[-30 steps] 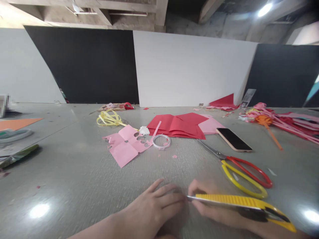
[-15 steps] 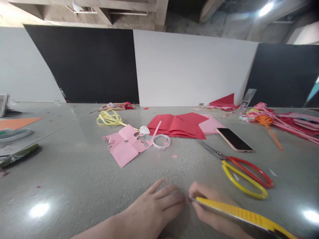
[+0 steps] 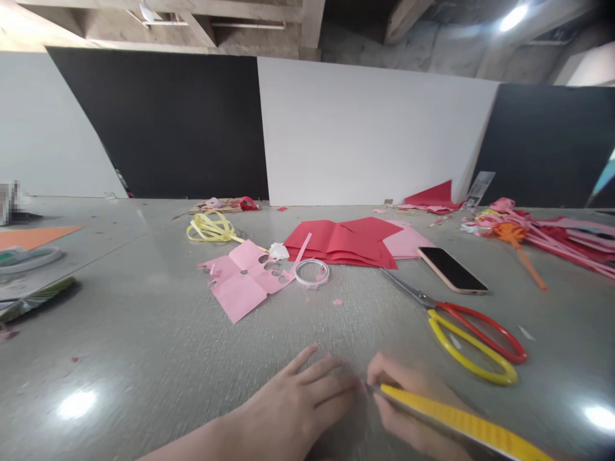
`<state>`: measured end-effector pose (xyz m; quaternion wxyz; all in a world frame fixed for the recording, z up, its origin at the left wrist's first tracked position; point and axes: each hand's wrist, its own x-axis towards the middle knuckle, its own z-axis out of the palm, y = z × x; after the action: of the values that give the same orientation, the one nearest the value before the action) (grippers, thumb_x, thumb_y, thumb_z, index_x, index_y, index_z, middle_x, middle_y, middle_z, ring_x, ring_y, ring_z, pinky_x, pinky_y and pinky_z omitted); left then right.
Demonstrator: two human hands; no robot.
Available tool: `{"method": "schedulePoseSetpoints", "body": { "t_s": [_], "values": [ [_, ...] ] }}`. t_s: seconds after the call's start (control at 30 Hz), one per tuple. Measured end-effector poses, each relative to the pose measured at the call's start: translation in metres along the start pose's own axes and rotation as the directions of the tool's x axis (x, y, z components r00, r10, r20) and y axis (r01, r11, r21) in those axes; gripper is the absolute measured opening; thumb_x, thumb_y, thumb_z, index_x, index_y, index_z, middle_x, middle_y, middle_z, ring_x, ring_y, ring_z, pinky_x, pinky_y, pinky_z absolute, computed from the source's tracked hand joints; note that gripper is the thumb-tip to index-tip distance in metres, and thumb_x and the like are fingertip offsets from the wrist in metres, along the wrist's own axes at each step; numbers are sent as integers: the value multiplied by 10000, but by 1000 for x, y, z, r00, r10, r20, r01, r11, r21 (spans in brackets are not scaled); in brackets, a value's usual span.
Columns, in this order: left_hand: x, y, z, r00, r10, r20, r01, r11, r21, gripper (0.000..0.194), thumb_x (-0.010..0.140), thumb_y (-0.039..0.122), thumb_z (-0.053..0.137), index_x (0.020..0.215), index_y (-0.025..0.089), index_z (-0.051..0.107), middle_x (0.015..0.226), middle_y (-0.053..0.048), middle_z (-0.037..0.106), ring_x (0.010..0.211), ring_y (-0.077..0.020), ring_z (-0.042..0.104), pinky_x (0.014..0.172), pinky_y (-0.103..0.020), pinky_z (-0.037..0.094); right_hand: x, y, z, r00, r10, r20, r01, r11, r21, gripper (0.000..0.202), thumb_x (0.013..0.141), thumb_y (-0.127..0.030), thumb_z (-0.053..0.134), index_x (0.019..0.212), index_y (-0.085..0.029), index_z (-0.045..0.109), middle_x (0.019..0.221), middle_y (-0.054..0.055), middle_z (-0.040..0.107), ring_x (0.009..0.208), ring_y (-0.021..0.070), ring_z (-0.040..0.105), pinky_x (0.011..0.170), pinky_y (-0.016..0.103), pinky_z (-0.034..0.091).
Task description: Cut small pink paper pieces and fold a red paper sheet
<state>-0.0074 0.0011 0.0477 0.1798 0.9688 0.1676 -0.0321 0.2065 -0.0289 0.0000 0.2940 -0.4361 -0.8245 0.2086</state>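
My left hand (image 3: 307, 400) rests low in the middle with its outer fingers extended. Its index fingertip points down at the tabletop beside a thin metal tip, and the thumb is hidden. A trace of pink shows at that fingertip, too small to make out. Curled around a yellow utility knife (image 3: 461, 419) with a ribbed body, my right hand (image 3: 408, 390) is slightly blurred. The knife slants from the lower right toward my left fingertips. To the right lie large scissors (image 3: 473, 339) with one red and one yellow handle.
Pink paper with cut holes (image 3: 237, 288), a white tape ring (image 3: 312, 273), and folded red paper (image 3: 336, 242) lie ahead. A phone (image 3: 452, 270) sits beyond the scissors. Yellow strips (image 3: 211, 227) are back left; pink and red strips (image 3: 552, 234) heap at right. Panels stand behind.
My right hand and the utility knife have shifted slightly right and down, the tip moving a little away. My left hand stays almost where it was.
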Motion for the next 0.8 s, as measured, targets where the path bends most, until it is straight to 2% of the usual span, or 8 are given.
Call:
{"method": "schedulePoseSetpoints", "body": {
  "t_s": [0.33, 0.47, 0.6, 0.8],
  "values": [
    [1, 0, -1, 999, 2, 43, -4, 999, 46, 678, 791, 288, 597, 1360, 166, 249, 1381, -81, 340, 1277, -265, 237, 1038, -498, 118, -1, 2, 5, 999, 30, -27, -29, 999, 30, 163, 672, -127, 449, 737, -256, 373, 484, -98, 373, 381, 100, 388, 409, 196, 318],
    [1, 1, 1, 999, -3, 49, -1, 997, 77, 610, 812, 209, 533, 1356, 150, 263, 1391, -89, 320, 1278, -278, 231, 1036, -495, 138, -3, -3, 1, 985, 172, -23, -170, 983, 72, 52, 787, -236, 424, 743, -263, 416, 548, -73, 428, 477, 125, 468, 471, 214, 369],
    [1, 1, 2, 999, -7, 53, 2, 995, 96, 585, 811, 118, 443, 1363, 145, 251, 1397, -95, 304, 1278, -287, 223, 1027, -507, 161, -2, -6, -7, 952, 302, 41, -305, 950, 71, 84, 822, -291, 412, 762, -264, 464, 624, -58, 480, 586, 141, 491, 540, 232, 395],
    [1, 3, 0, 996, -26, 84, 19, 996, 90, 593, 803, 138, 456, 1361, 138, 257, 1398, -102, 299, 1278, -303, 214, 1025, -519, 146, -2, 0, -2, 967, 248, 60, -252, 965, 75, 51, 815, -267, 434, 772, -262, 460, 670, -65, 499, 631, 135, 502, 587, 234, 391]
  ]
}}
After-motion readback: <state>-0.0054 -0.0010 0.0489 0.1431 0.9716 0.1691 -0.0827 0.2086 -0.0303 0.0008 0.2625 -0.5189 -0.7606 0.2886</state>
